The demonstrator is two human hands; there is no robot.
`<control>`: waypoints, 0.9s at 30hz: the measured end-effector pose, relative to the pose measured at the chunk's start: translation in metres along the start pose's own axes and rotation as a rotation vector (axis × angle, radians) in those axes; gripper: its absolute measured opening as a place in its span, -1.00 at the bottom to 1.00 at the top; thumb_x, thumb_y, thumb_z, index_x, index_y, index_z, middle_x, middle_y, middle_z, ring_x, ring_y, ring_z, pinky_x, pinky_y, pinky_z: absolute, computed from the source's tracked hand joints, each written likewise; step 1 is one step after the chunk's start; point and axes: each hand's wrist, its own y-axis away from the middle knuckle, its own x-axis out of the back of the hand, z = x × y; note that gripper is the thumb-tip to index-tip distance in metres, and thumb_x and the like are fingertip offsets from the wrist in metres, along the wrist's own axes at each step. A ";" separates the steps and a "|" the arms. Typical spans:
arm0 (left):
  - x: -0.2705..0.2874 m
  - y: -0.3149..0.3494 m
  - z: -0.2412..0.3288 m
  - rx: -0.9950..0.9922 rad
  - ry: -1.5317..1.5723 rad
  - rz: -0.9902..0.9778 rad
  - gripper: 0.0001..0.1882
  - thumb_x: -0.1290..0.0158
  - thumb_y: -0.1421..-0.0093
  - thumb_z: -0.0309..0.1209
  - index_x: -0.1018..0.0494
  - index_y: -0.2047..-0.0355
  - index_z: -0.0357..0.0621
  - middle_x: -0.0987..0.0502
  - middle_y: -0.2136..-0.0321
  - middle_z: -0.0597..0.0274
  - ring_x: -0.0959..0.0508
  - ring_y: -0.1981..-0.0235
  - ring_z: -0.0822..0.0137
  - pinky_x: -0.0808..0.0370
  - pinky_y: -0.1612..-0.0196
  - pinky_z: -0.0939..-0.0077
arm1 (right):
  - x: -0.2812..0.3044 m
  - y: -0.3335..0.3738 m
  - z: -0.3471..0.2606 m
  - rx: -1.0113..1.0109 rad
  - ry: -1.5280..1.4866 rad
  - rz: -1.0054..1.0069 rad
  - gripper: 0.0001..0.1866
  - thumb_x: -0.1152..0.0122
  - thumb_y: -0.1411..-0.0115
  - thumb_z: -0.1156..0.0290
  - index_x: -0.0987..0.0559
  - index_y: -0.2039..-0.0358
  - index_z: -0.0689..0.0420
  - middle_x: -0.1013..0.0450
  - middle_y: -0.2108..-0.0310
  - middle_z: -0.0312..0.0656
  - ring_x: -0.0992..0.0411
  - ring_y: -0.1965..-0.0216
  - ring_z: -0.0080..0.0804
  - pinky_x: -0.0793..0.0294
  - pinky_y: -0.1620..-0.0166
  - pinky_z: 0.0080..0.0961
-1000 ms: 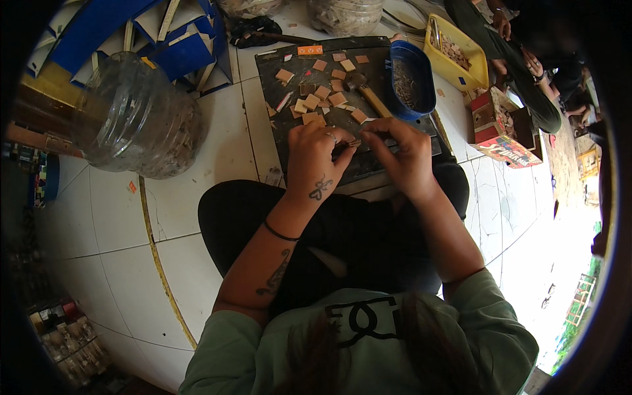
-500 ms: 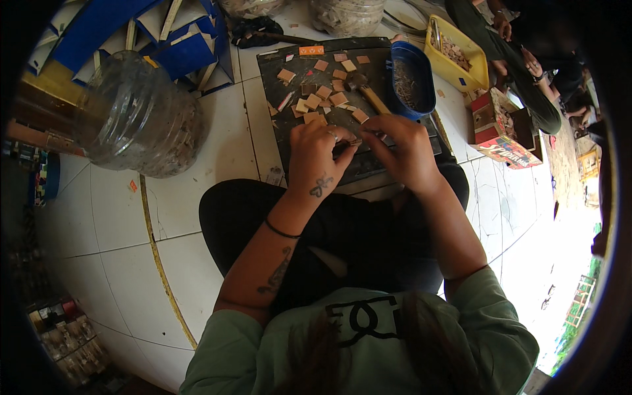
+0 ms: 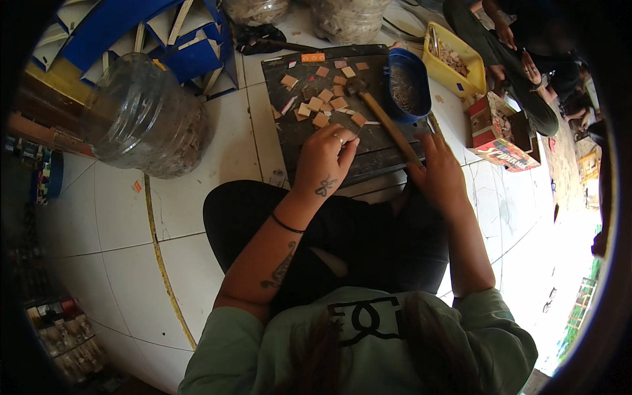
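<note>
My left hand [image 3: 324, 155] is closed in a pinch over the near part of a dark board [image 3: 309, 155]. A thin sliver shows at its fingertips, too small to name. At the near end of a hammer's [image 3: 388, 125] wooden handle is my right hand [image 3: 440, 168], its thumb and fingers apart around that end; I cannot tell whether they touch it. The hammer lies slantwise on the board, its metal head far from me. Several small square wooden pieces [image 3: 316, 104] lie scattered beyond my left hand. A blue tub [image 3: 426, 108] of thin nail-like bits stands right of the hammer.
A large clear plastic container [image 3: 141, 118] stands on the tiled floor at left, before blue-and-white boxes [image 3: 191, 56]. A yellow basin [image 3: 471, 84] and a red box [image 3: 490, 122] hold small pieces at right. Another person's hand [image 3: 531, 69] is at the upper right.
My right hand has left my left hand's fingertips and moved right to the hammer handle's near end, uncovering the handle. My left hand stays pinched in nearly the same place.
</note>
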 end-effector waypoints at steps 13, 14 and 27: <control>0.000 0.000 0.003 -0.015 0.017 0.015 -0.92 -0.14 -0.16 -0.53 -0.49 0.46 -0.26 -0.50 0.52 0.15 -0.53 0.54 0.23 -0.48 0.50 0.41 | 0.036 0.043 -0.002 -0.219 -0.911 -0.234 -0.57 0.02 -0.36 0.44 -0.30 -0.23 0.16 -0.46 0.42 -0.04 -0.51 0.37 -0.19 -0.49 0.26 -0.36; 0.000 0.000 0.003 -0.023 0.016 0.018 -0.92 -0.14 -0.16 -0.53 -0.49 0.47 -0.26 -0.50 0.51 0.15 -0.53 0.54 0.23 -0.48 0.50 0.41 | 0.044 0.052 -0.004 -0.205 -0.850 -0.239 -0.57 0.05 -0.36 0.47 -0.32 -0.24 0.14 -0.47 0.40 -0.04 -0.49 0.46 -0.27 -0.50 0.33 -0.43; 0.000 0.000 0.000 0.002 -0.009 -0.014 -0.94 -0.15 -0.16 -0.54 -0.53 0.46 -0.25 -0.58 0.48 0.13 -0.61 0.46 0.25 -0.50 0.43 0.46 | 0.071 0.084 -0.018 0.160 -0.300 0.014 -0.45 -0.05 -0.25 0.59 -0.31 -0.27 0.09 -0.48 0.32 -0.04 -0.53 0.42 -0.04 -0.53 0.37 -0.25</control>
